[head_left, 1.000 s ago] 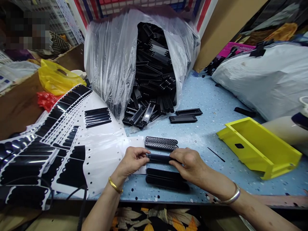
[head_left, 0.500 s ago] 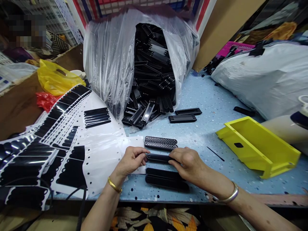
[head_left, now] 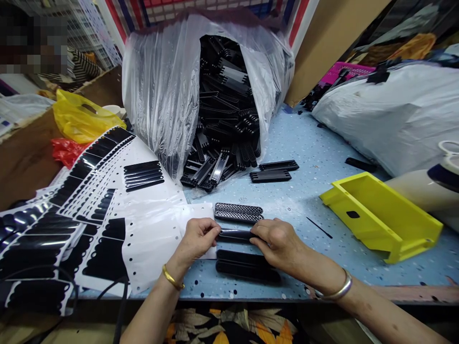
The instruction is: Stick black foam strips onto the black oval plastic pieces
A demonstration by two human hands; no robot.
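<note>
A slim black strip [head_left: 235, 235] with rounded ends lies crosswise between my hands, a shine along its surface. My left hand [head_left: 199, 237] pinches its left end between thumb and forefinger. At the other end, my right hand [head_left: 278, 240] has its fingers closed on the strip and partly covers it. Just beyond lies a pair of black pieces with a lattice pattern [head_left: 238, 212]. Nearer to me rest smooth black pieces [head_left: 247, 267], side by side. Whether the held strip is a single layer or lies over another piece, I cannot tell.
Sheets of black stickers [head_left: 107, 248] spread across the left. A plastic bag [head_left: 161, 91] spills black plastic pieces [head_left: 229, 110] at the back. Right of my hands are a thin black stick [head_left: 319, 227] and a yellow bin [head_left: 383, 215]. A person sits at the far left.
My left thumb and forefinger have closed tighter on the strip's left end. The strip now catches more light. My right hand has hardly moved.
</note>
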